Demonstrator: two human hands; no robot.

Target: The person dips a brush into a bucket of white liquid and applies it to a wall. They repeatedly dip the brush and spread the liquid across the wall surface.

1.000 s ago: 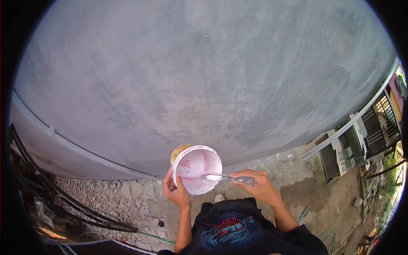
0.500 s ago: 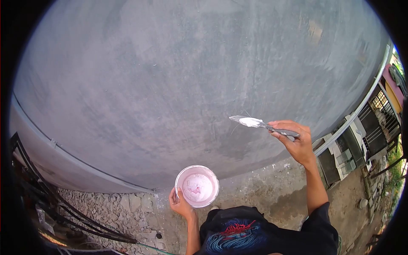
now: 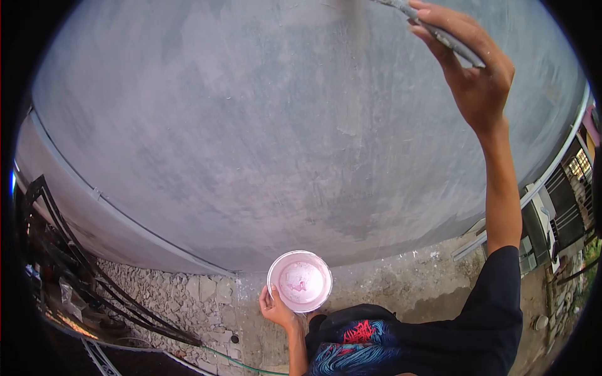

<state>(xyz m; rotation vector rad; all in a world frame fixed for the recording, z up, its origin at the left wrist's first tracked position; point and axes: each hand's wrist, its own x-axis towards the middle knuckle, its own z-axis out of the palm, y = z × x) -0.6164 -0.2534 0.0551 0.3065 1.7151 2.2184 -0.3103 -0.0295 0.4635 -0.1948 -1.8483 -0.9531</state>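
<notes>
My left hand [image 3: 278, 309] grips the side of a round pinkish-white tub [image 3: 300, 281] at its rim. White filler paste with a pink streak lies in the bottom of it. High at the upper right, my right hand [image 3: 480, 69] is closed around the grey handle of a putty knife [image 3: 448, 39]. Its blade is cut off by the top edge of the view, so its tip and any paste on it are hidden. Behind both hands stands a grey plastered wall [image 3: 251, 138] with lighter, smeared patches.
Grey pipe [image 3: 144, 232] runs along the wall's lower left. Broken stones [image 3: 163, 291] and black metal bars [image 3: 94, 282] lie at the lower left, near a green hose [image 3: 241, 363]. Stained concrete ground [image 3: 401, 282] runs below the wall. A dark barred gate [image 3: 564, 194] stands far right.
My right hand has risen from mid-wall to the upper right with the putty knife, its arm now stretched upward. The tub in my left hand appears slightly further right and lower.
</notes>
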